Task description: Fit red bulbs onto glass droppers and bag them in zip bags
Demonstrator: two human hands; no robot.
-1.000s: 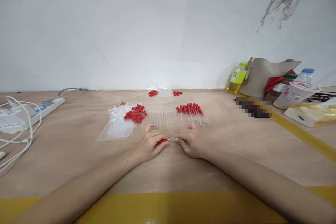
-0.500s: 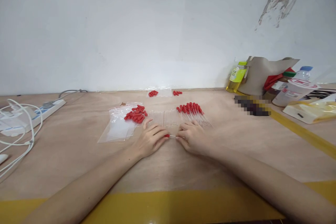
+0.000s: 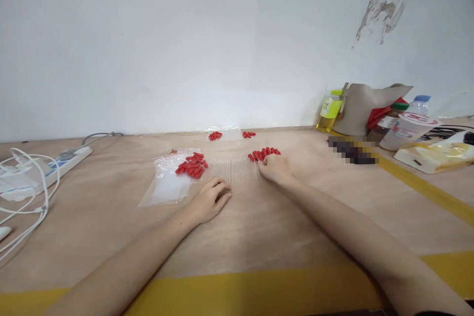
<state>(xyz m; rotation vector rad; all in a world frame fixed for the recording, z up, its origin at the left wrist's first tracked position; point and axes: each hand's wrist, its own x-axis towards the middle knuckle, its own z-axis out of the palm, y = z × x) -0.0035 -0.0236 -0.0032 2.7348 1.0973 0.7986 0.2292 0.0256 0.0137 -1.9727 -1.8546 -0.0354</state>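
My left hand (image 3: 213, 200) rests on the table with its fingers loosely bent, thumb apart, nothing in them. Just beyond it lies a row of clear thin glass tubes (image 3: 229, 170). My right hand (image 3: 274, 169) is at the row's right, fingers pinched on a dropper, most of which they hide. Beside and behind that hand are several droppers with red bulbs (image 3: 268, 151), their glass stems largely covered by the hand. A pile of loose red rubber bulbs (image 3: 192, 165) sits left of the tubes, partly on a clear zip bag (image 3: 163, 190).
Near the wall lie small groups of red bulbs (image 3: 215, 136) on clear plastic. To the left are a power strip (image 3: 74, 163) and white cables (image 3: 45, 192). At right stand a yellow drink bottle (image 3: 329, 112), a grey bag (image 3: 355, 108), a plastic cup (image 3: 407, 132) and a yellow packet (image 3: 431, 157).
The dropper held between both hands has left my left hand. My right hand has moved away and right to the red-bulbed droppers; my left hand has shifted slightly left.
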